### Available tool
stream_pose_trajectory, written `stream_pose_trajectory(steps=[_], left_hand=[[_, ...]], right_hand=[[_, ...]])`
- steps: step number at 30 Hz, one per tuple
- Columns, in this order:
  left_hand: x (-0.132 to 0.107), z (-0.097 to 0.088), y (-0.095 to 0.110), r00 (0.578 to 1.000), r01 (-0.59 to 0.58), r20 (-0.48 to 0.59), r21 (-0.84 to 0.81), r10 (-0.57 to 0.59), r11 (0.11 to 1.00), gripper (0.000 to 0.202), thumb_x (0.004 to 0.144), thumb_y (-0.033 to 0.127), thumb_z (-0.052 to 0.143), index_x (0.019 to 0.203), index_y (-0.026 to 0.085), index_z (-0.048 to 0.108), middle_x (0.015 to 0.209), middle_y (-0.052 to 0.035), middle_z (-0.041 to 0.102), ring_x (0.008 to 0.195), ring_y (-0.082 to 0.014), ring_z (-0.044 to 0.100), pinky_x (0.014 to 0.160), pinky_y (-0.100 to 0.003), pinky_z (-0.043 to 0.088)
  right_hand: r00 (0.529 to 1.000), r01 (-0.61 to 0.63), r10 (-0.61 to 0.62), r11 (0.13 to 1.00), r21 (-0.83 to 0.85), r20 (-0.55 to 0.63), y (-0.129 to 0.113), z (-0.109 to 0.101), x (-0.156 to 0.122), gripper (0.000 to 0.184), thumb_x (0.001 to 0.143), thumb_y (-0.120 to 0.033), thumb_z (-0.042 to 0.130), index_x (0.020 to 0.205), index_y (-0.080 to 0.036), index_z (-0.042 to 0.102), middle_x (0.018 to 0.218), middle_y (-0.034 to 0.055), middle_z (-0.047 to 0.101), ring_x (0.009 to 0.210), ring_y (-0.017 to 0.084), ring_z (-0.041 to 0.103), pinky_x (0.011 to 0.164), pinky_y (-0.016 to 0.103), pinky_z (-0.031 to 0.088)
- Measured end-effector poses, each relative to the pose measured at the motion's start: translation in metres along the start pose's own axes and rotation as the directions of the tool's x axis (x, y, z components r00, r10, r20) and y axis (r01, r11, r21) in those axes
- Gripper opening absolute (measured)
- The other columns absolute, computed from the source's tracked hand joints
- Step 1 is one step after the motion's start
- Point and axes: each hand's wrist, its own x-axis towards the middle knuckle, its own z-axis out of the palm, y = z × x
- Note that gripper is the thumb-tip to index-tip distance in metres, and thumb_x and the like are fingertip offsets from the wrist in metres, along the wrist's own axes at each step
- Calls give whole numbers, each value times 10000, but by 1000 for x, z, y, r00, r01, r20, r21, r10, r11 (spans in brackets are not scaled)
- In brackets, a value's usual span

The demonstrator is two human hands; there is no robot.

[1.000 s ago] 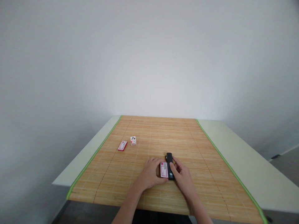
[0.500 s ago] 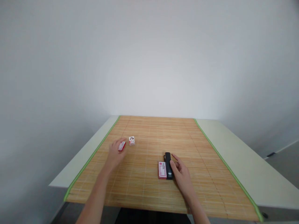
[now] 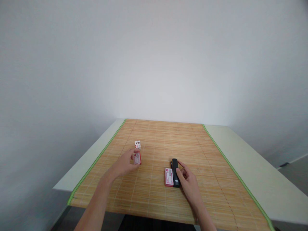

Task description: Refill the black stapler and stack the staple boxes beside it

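Between the thumb and fingers of my left hand (image 3: 125, 163) is a small red-and-white box (image 3: 137, 158), held left of centre over the mat. Just beyond it stands a small white box (image 3: 137, 143) with dark and red print, its lower part hidden by my fingers. My right hand (image 3: 189, 181) has its thumb and fingers closed on the right side of a black stapler (image 3: 175, 173), which lies lengthwise on the mat. A flat red-and-white box (image 3: 169, 177) lies against the stapler's left side.
A bamboo mat (image 3: 158, 134) with green edging covers the middle of the white table (image 3: 223, 141). A plain pale wall (image 3: 154, 64) rises behind the table. The table's front edge is close to my body.
My left hand has moved right and a little nearer to me, carrying the small red-and-white box. My right hand has closed further on the stapler. The view has shifted slightly.
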Motion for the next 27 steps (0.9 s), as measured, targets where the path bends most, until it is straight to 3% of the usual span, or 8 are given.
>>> stream_pose_trajectory(steps=[5, 8, 15, 27], left_hand=[[-6, 45, 94, 969, -234, 52, -137, 243, 962, 575, 751, 294, 768, 1303, 283, 608, 1273, -59, 623, 1187, -255, 572, 1069, -409, 454], [-4, 69, 121, 952, -258, 121, -173, 280, 951, 599, 690, 243, 805, 1265, 285, 642, 1252, -60, 630, 1220, -283, 553, 1088, -438, 446], [-7, 86, 118, 951, -155, 216, -279, 220, 948, 671, 693, 324, 861, 1328, 325, 643, 1362, -54, 600, 1221, -292, 588, 1096, -437, 448], [-11, 114, 106, 977, -185, 38, -350, 211, 918, 819, 664, 287, 892, 1416, 330, 571, 1387, -62, 609, 1292, -304, 546, 1135, -475, 419]], right_hand=[[1000, -6, 6, 1000, -7, 7, 0, 0, 0, 631, 946, -575, 557, 1431, -172, 583, 678, -23, 511, 630, 174, 483, 580, 283, 383], [1000, 3, -3, 1000, -3, -3, 2, 0, 0, 649, 942, -594, 555, 1428, -166, 586, 685, -19, 522, 635, 175, 481, 590, 285, 390], [1000, -3, 3, 1000, -7, -4, 6, -1, 2, 695, 916, -631, 579, 1435, -168, 580, 680, -18, 541, 626, 178, 490, 597, 289, 407], [999, 29, -27, 998, -62, 35, 5, 0, 1, 648, 932, -602, 578, 1431, -189, 581, 720, -12, 582, 649, 182, 546, 607, 296, 432]])
